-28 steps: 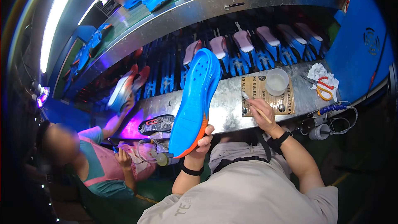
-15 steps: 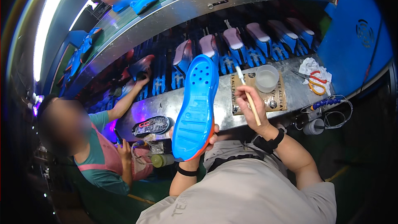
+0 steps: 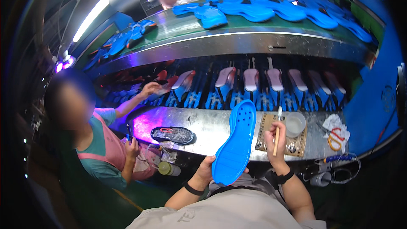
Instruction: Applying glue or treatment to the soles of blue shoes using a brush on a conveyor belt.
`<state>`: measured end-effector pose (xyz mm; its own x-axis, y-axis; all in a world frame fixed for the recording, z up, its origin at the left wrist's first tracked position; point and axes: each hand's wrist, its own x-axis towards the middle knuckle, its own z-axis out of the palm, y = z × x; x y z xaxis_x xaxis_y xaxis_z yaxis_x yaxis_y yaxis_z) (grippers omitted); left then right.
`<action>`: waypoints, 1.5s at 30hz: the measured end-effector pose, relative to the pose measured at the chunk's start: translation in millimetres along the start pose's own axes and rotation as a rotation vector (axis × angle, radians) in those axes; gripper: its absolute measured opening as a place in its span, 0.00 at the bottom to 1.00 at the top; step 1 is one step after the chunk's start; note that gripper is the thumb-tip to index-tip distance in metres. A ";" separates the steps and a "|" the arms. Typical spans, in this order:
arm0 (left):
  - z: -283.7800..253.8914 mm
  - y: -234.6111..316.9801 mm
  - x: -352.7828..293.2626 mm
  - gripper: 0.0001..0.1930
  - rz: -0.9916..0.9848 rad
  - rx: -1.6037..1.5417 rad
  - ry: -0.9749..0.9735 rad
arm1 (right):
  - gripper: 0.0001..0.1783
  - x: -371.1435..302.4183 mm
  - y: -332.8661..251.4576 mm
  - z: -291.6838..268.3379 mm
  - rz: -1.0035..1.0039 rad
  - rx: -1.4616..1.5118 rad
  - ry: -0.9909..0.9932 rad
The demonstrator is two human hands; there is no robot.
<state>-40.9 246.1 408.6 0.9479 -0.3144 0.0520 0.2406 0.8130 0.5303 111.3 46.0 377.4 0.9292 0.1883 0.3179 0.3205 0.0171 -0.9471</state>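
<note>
A blue shoe sole [image 3: 233, 148] with a cluster of round holes near its upper end stands tilted in front of me. My left hand [image 3: 205, 170] grips its lower end, thumb on the left edge; some fingers are hidden behind it. My right hand [image 3: 275, 141] is closed around the wooden handle of a brush [image 3: 277, 138], pale bristles up, just right of the sole and apart from it. Beside the brush, a translucent bowl [image 3: 295, 124] rests on a printed cardboard sheet [image 3: 266, 132] on the metal bench.
Scissors [image 3: 335, 143] with red and orange handles lie by crumpled white paper [image 3: 339, 125]. A dark shoe-shaped piece [image 3: 174, 135] lies left on the metal bench [image 3: 203, 122]. A co-worker [image 3: 101, 144] reaches toward the row of shoe pieces [image 3: 251, 79]. Blue soles [image 3: 250, 12] cover the upper belt.
My view has tilted up, so more of the upper belt shows. The sole's lower end has swung left, and it leans more. The co-worker's reaching hand has come away from a shoe piece.
</note>
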 end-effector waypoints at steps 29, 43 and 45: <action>-88.5 563.3 65.2 0.29 0.665 0.688 1.158 | 0.12 -33.3 56.9 -21.2 -0.093 -0.364 -0.014; 32.6 366.0 -19.5 0.07 1.513 2.422 1.669 | 0.15 -27.9 41.4 -25.6 -0.094 -0.259 -0.057; 48.2 341.2 -34.4 0.09 1.751 2.232 1.622 | 0.15 -24.8 33.4 -25.2 -0.152 -0.256 -0.046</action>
<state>-1.5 510.7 628.6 -0.0784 0.1261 0.9889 0.4908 -0.8585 0.1484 103.6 17.2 339.0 0.8599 0.2465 0.4470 0.4963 -0.1986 -0.8451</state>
